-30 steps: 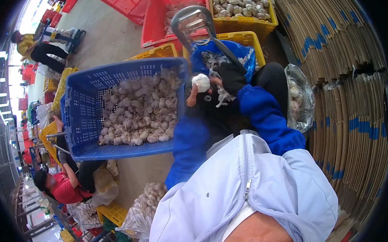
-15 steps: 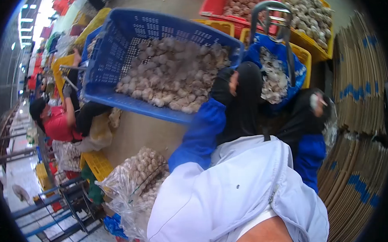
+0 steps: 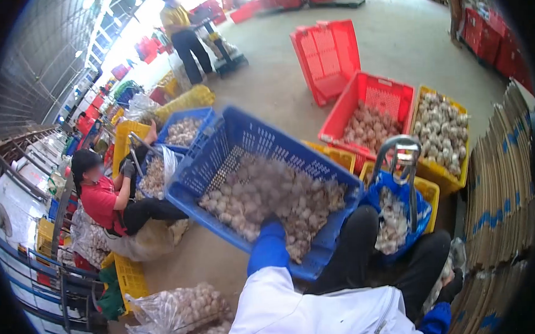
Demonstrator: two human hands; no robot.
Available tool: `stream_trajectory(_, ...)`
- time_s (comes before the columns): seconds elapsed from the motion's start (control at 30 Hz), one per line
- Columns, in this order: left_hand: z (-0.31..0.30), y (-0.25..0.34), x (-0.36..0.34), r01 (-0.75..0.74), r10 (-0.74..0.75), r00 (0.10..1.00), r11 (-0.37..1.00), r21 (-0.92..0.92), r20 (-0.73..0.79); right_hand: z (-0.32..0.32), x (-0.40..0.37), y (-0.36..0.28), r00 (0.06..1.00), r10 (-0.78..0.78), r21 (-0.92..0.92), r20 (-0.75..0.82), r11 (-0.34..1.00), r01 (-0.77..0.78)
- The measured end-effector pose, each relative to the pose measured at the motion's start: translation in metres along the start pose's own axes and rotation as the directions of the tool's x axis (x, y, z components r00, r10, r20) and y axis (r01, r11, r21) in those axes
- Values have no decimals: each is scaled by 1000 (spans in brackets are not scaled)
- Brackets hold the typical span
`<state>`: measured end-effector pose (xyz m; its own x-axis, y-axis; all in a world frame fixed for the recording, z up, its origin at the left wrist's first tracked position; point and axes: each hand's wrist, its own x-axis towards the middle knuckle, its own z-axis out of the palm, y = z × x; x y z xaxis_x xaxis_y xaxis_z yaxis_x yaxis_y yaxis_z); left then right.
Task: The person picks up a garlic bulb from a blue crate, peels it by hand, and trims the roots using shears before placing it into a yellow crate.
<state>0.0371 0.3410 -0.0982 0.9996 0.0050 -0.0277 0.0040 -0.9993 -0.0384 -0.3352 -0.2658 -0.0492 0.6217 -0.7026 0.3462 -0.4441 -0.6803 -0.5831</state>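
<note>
My left hand (image 3: 270, 218), in a dark glove below a blue sleeve, reaches over the near side of a blue crate (image 3: 219, 220) onto the garlic bulbs (image 3: 307, 195) inside. Its fingers are lost in a blur. At the lower right, beside my knee, my right hand (image 3: 450, 287) is also in a dark glove, right at a clear plastic bag (image 3: 433, 294); its fingers are mostly hidden. Between my knees and the yellow crate, a blue bag (image 3: 423, 211) holds pale garlic pieces under a metal handle (image 3: 405, 149).
A red crate (image 3: 365, 86) and a yellow crate (image 3: 466, 128) of bulbs stand beyond. Stacked cardboard (image 3: 497, 175) lines the right. A person (image 3: 104, 198) sits at left; another stands behind a cart (image 3: 230, 62). Bagged garlic (image 3: 193, 310) lies at lower left.
My view has tilted up, showing more floor ahead. My left hand has gone from beside my knee into the blue crate. My right hand has dropped from my other knee to the plastic bag.
</note>
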Motion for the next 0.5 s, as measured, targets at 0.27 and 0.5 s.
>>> stream_trajectory(0.27,-97,78,0,-82,209,978,350,-933,-8,2,53,-247,728,-565,185,388,822,539)
stream_trajectory(0.5,-133,181,-61,-543,461,793,236,-806,-399,104,21,-347,508,-632,811,585,473,-345)
